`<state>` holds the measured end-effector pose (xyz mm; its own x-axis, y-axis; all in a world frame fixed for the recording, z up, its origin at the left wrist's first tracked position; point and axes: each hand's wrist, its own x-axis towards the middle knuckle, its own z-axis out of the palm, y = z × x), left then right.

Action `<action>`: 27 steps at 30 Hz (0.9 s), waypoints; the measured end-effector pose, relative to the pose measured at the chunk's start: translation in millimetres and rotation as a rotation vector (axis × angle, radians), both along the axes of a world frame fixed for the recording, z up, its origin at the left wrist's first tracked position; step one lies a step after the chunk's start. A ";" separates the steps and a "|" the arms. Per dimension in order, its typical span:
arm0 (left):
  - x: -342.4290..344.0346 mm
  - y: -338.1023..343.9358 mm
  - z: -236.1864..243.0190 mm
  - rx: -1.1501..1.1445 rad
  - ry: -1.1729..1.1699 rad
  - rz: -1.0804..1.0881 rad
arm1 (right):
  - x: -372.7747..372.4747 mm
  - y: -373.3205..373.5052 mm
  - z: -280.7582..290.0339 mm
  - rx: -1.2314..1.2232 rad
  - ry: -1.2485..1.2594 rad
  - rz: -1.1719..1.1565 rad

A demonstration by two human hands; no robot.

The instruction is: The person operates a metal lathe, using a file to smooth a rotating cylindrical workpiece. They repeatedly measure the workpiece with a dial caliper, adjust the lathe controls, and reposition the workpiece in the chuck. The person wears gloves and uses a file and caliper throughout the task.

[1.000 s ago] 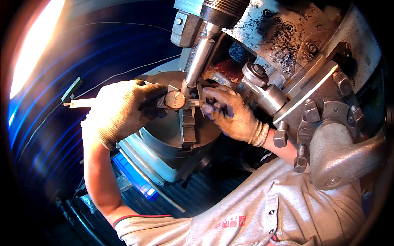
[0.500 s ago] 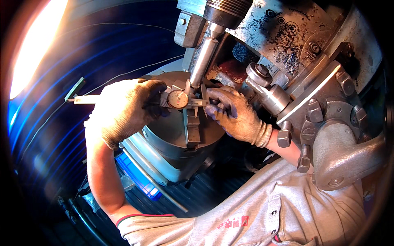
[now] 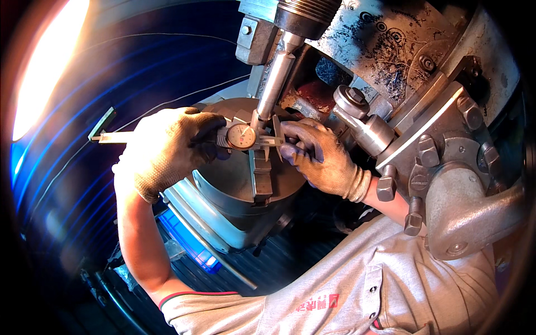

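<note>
My left hand, in a knit glove with dark palm coating, grips a dial caliper, whose beam runs out leftward. My right hand, gloved alike, is closed at the caliper's jaws, its fingertips pinching near their right side. The jaws sit at the lower part of an upright steel shaft, just above the jawed round chuck. Whether they touch the shaft is hard to tell behind the dial. The shaft's upper end meets a tapered point under a dark ribbed holder.
A tool post with large square-headed bolts and a cylindrical holder juts in on the right. Behind is a machine plate covered with metal chips. A blue crate and a rod lie below the chuck. A bright light glares at the upper left.
The whole view has shifted slightly to the right since a second ago. My hands and the caliper stay in about the same place on the shaft.
</note>
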<state>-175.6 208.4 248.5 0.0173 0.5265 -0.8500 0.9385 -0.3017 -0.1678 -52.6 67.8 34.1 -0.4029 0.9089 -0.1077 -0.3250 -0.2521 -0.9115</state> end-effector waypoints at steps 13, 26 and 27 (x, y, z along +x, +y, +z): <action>3.9 -7.1 0.0 0.039 0.030 -0.069 | 0.1 0.2 -2.5 -0.020 0.049 -0.008; 5.8 -7.9 0.3 0.034 0.031 -0.065 | -4.7 -2.8 -4.6 -0.022 0.053 -0.031; 6.6 -7.9 0.6 0.036 0.032 -0.062 | -5.8 -3.9 -3.5 -0.011 0.055 -0.063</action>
<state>-169.0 200.5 249.1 0.0237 0.5557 -0.8310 0.9123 -0.3520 -0.2094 -58.4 63.9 30.5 -0.3509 0.9314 -0.0972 -0.3901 -0.2397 -0.8890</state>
